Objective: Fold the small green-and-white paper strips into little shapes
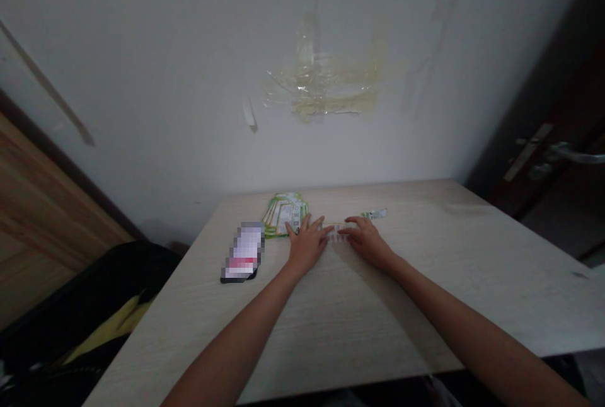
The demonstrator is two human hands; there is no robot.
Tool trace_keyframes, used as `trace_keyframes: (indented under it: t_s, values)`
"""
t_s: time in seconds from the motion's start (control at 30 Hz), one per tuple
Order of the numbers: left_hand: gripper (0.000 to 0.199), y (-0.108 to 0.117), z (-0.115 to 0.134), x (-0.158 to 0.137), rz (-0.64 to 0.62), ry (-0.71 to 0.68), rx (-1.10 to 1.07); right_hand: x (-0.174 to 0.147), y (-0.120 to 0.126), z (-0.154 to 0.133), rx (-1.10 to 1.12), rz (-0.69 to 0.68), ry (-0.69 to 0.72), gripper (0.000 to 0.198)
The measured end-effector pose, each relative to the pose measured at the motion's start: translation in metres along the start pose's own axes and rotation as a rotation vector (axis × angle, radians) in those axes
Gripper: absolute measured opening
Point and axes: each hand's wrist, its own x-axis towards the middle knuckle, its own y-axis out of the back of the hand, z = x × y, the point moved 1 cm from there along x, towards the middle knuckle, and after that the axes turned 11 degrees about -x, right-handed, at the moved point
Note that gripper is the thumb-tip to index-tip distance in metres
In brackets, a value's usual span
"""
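Note:
A small pale printed paper strip (338, 234) with reddish marks lies on the table between my hands. My left hand (306, 244) rests with spread fingers, its thumb side at the strip's left end and its other fingers over the edge of a fanned stack of green-and-white printed cards (282, 213). From the right, my right hand (371, 243) bends its fingers onto the strip's other end, thumb and forefinger on it. Just beyond that hand lies a narrow green-and-white paper piece (375, 213). Fine print is too small to read.
A phone (243, 254) with a blurred screen lies left of the cards. The pale wooden table (302, 344) meets a wall (189, 79) bearing old clear tape (331, 92). A dark door with a metal handle (576, 154) stands right; a dark bag (108, 287) with yellow cloth sits left.

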Motion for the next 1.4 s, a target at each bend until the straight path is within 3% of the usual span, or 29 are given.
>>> trace_keyframes:
  t_s: [0.17, 0.8, 1.4]
  values:
    - [0.038, -0.002, -0.003, -0.003, -0.069, 0.0, -0.024, -0.001, 0.002, 0.0, 0.04, -0.053, 0.051, 0.031]
    - [0.033, -0.003, 0.003, -0.003, -0.001, 0.022, -0.044, 0.0, 0.013, -0.001, 0.186, -0.025, 0.084, 0.024]
    - [0.033, -0.004, 0.002, -0.004, 0.028, 0.022, -0.058, 0.004, 0.014, 0.0, 0.162, -0.033, 0.183, 0.017]
